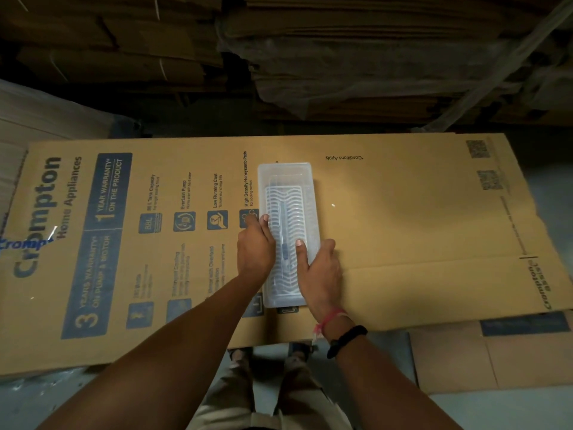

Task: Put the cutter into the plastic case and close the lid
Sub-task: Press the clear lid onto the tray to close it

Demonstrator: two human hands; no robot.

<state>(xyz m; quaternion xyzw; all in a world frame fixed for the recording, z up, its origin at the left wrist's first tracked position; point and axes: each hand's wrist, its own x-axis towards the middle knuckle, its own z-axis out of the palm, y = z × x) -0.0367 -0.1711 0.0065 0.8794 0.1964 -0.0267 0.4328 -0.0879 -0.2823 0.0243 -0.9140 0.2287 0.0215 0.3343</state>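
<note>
Case (pixel 288 175) is clear, glossy ribbed plastic (pretty smooth), sitting on matt brown printed cardboard (pixel 403 212).

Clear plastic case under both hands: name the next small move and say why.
Probably press down along the lid's near edge. The clear plastic case lies on the flattened brown cardboard box, the dark cutter shows inside through the ribbed lid, and the left hand and right hand rest on top.

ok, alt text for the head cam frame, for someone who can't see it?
Both hands press on a clear plastic case lying on a flattened printed cardboard box: left hand at its left edge, right hand on its right side. A dark cutter shows through the lid. Stacked cardboard sits behind.
</note>
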